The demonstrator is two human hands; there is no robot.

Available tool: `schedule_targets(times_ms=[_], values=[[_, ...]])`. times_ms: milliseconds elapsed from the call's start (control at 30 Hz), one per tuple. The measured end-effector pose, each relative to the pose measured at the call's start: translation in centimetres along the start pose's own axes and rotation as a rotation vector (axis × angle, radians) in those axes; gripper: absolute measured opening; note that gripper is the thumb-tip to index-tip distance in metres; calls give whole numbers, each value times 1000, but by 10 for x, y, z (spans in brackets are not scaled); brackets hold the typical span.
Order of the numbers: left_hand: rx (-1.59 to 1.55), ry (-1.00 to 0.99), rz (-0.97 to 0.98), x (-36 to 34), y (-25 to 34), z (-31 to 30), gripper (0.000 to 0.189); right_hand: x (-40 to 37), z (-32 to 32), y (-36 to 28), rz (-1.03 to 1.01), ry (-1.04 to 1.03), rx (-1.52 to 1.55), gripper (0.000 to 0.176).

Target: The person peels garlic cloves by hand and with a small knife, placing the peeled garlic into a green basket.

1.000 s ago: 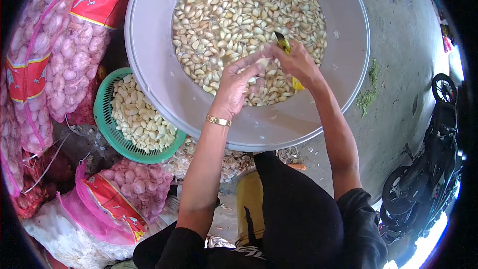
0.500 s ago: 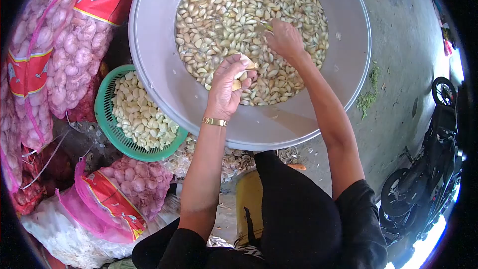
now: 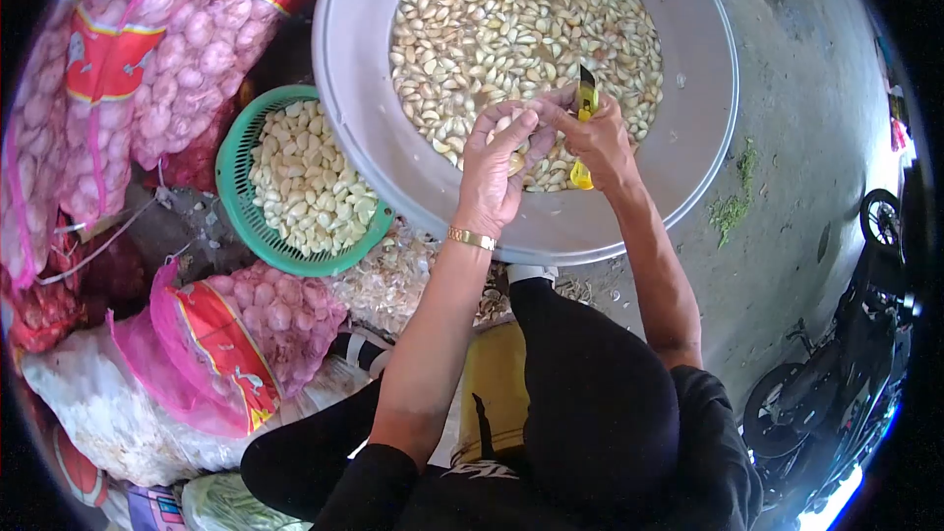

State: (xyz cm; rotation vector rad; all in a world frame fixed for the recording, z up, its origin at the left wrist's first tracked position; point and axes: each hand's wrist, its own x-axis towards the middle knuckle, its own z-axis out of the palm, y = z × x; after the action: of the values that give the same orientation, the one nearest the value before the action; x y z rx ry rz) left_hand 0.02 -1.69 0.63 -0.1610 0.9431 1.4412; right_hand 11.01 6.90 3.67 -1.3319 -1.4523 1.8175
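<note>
A few garlic cloves [image 3: 515, 163] are held in the left hand [image 3: 492, 173], whose fingers are curled around them over the near part of a wide grey basin [image 3: 696, 128]. A yellow utility knife [image 3: 587, 103] is gripped by the right hand [image 3: 602, 143]; its fingers are clamped on the handle, and the dark blade is pointed away from the body, above the basin. The thumb and forefinger of the right hand are brought up close to the left fingertips, but whether anything is pinched there cannot be told, as the spot is partly covered. The basin is filled across its bottom with a broad layer of tan and off-white loose cloves [image 3: 511, 25]. A gold-coloured band [image 3: 472, 237] is worn on the left wrist. Just beside the basin, on the left, a green plastic basket [image 3: 234, 177] is set, in which pale peeled cloves [image 3: 305, 182] are heaped. Farther left, whole bulbs are packed in large pink mesh bags [image 3: 187, 74] marked with red labels, and more bulbs are contained in a smaller mesh bag [image 3: 280, 320] below the basket. Papery peelings [image 3: 388, 275] are scattered between the basket and the person's legs. On the right, a motorcycle [image 3: 851, 324] is parked on the grey floor [image 3: 787, 128], well apart from the basin.
</note>
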Motion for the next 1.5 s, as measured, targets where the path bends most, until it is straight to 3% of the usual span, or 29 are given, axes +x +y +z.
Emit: schedule_targets(times_ms=[133,233,267,333,467,667,733,800,867,933,1133,1267,1333,1367,1500], values=[[-81,62,148,-46,18,20,32,-17,16,-42,14,-125,16,15],[-165,24,246,-94,41,25,36,-29,19,-112,-48,-465,-506,21],[-182,31,280,-114,51,24,36,-37,25,-130,-68,-495,-521,21],[-39,8,302,-163,72,25,34,-55,42,-158,-251,-747,-516,21],[93,47,396,-266,96,21,32,-129,87,-214,-295,-882,-596,21],[36,26,438,-372,100,-18,29,-221,135,-198,-197,-964,-427,21],[151,59,485,-389,100,-35,28,-240,152,-189,-37,-969,-244,30],[75,55,494,-402,100,-48,23,-251,168,-174,-97,-1089,-210,35],[4,45,503,-414,103,-55,18,-263,182,-173,-138,-1012,-285,32],[-123,184,525,-424,100,-58,13,-277,197,-175,-138,-1005,-339,30],[-270,143,663,-422,86,-90,13,-296,227,-152,-471,-934,-339,27],[-285,152,721,-432,82,-86,12,-303,230,-149,-401,-947,-306,25],[-298,124,727,-434,80,-87,11,-307,229,-159,-276,-894,-364,23],[-302,147,712,-436,81,-86,11,-312,231,-166,-163,-918,-188,24],[-149,137,688,-450,95,-86,15,-298,225,-172,-344,-895,-298,25]])
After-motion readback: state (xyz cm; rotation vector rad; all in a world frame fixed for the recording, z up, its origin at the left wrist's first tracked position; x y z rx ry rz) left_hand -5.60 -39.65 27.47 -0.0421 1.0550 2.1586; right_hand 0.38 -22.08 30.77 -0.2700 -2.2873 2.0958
